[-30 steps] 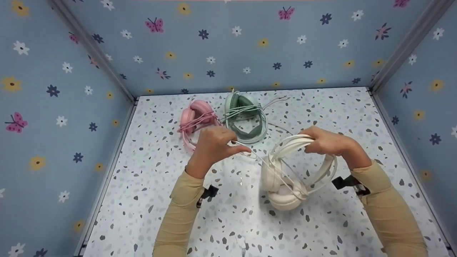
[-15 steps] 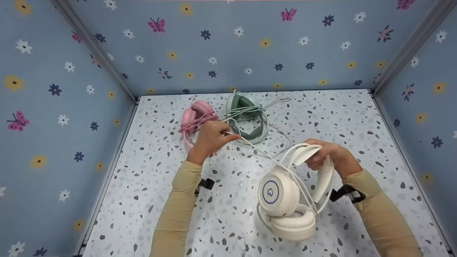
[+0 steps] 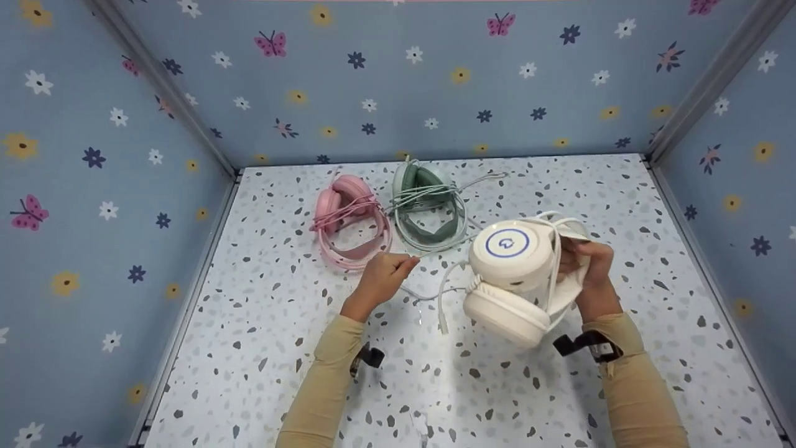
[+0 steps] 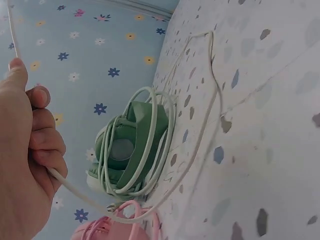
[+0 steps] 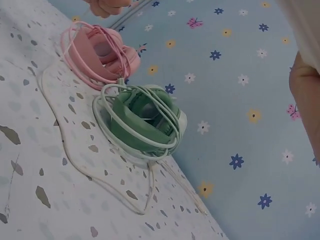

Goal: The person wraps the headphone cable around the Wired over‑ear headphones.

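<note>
White over-ear headphones [image 3: 507, 311] are held above the table, tilted so that one ear cup's blue ring logo faces up. My right hand [image 3: 587, 267] grips their headband, its fingers partly hidden behind the band. Strands of white cable [image 3: 555, 274] run round the headband and ear cups. To the left, my left hand [image 3: 384, 278] curls round the cable. In the left wrist view the cable [image 4: 192, 155] leaves the fist below and loops over the table, and another stretch rises past the thumb. A loose cable end [image 3: 443, 323] hangs beside the ear cups.
Pink headphones [image 3: 326, 211] with their cable wound round them lie at the back left. Beside them are green headphones [image 3: 457, 218], likewise wound with cable. Flower-patterned walls [image 3: 404, 81] enclose the speckled table [image 3: 261, 298] at the back and sides.
My right hand has turned the white headphones, bringing the ear cups up and their logo upward. My left hand went up toward the pink headphones, then came down with the cable.
</note>
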`<state>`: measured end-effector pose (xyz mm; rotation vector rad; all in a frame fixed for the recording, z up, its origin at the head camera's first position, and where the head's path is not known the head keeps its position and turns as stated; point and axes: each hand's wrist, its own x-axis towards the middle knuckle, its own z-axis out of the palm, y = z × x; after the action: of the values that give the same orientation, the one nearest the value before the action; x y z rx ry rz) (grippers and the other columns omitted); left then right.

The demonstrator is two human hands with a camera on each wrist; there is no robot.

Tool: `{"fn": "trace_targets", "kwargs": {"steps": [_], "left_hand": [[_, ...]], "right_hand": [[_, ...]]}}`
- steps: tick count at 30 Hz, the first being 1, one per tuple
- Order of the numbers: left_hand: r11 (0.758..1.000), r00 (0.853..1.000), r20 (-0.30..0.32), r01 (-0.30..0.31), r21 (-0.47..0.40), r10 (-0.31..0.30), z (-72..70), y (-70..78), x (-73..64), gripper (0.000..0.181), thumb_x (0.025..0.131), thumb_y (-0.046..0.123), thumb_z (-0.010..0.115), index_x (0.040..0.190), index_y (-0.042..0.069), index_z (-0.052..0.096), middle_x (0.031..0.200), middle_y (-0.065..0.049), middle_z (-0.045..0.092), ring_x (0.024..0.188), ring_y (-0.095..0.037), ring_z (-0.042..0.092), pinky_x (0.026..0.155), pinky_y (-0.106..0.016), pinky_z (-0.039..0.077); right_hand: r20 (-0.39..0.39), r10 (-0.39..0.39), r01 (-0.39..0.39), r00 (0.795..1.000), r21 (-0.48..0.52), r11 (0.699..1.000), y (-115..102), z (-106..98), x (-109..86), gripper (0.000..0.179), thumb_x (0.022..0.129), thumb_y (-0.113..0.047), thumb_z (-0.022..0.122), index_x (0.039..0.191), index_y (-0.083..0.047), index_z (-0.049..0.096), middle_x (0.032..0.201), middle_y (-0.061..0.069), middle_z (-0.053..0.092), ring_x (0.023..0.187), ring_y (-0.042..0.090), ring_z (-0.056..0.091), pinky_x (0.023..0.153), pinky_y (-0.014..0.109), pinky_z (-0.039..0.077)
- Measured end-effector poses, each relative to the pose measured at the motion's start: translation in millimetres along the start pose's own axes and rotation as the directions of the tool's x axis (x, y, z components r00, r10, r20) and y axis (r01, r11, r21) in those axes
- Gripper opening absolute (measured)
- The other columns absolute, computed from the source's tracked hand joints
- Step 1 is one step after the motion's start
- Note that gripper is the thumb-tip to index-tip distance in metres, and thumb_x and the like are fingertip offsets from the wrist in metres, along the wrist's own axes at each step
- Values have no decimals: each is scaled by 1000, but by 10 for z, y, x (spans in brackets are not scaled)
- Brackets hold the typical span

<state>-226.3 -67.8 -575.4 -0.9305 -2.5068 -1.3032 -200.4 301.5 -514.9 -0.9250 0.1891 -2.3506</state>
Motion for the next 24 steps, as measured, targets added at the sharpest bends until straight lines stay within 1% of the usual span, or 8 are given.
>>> {"fn": "trace_targets", "kwargs": {"steps": [4,7,9,10,14,16,20,24], "left_hand": [[1000,1000,16,6,-6,-5,186,44,-121,45,103,32,47,62,18,37,54,10,27,47,-6,22,48,-26,24],[999,998,54,39,-15,-38,306,85,-232,43,105,31,44,65,18,39,55,8,30,47,-7,24,49,-25,26],[997,996,65,64,-37,-61,378,114,-309,42,105,31,42,66,18,40,56,8,30,48,-6,24,49,-25,26],[996,995,66,73,-50,-70,407,138,-342,42,105,31,42,66,18,41,56,8,30,48,-6,25,49,-24,27],[993,996,50,76,-92,-71,488,239,-453,40,106,28,43,68,16,43,57,8,30,49,-5,24,48,-23,27],[994,997,31,68,-86,-66,495,290,-499,39,105,27,44,68,17,42,56,8,29,48,-5,23,47,-22,27],[995,998,-8,66,-80,-67,481,372,-603,39,105,26,46,67,16,39,55,7,27,47,-5,21,45,-22,25],[995,998,-15,61,-76,-62,454,436,-750,39,105,24,46,67,16,37,56,9,26,46,-3,22,44,-20,25]], "right_hand": [[-39,-150,150,988,-11,989,35,-25,2,7,85,-5,43,80,-2,39,66,0,27,53,9,25,51,24,21],[-108,-301,306,947,30,952,16,-9,27,4,81,-2,44,78,-1,45,65,1,30,54,9,28,50,21,25],[-155,-366,380,918,70,922,-28,8,45,3,79,-1,44,77,-3,45,65,1,31,54,8,28,49,19,26],[-164,-384,400,909,83,913,-56,15,57,3,79,-1,43,77,-4,44,64,1,31,53,8,29,49,19,27],[-141,-363,377,921,87,922,-151,13,80,11,85,-3,41,77,-8,35,60,0,30,49,11,28,48,26,25],[-166,-352,367,921,72,927,-180,7,73,9,87,-2,41,78,-5,39,59,0,28,48,13,27,48,28,23],[-296,-380,406,876,29,913,-213,-8,40,10,88,1,41,81,4,46,57,0,24,46,14,24,47,29,21],[-390,-409,443,825,-2,896,-270,-33,-10,23,88,2,40,66,-4,36,54,-1,22,44,13,21,46,28,19]]}}
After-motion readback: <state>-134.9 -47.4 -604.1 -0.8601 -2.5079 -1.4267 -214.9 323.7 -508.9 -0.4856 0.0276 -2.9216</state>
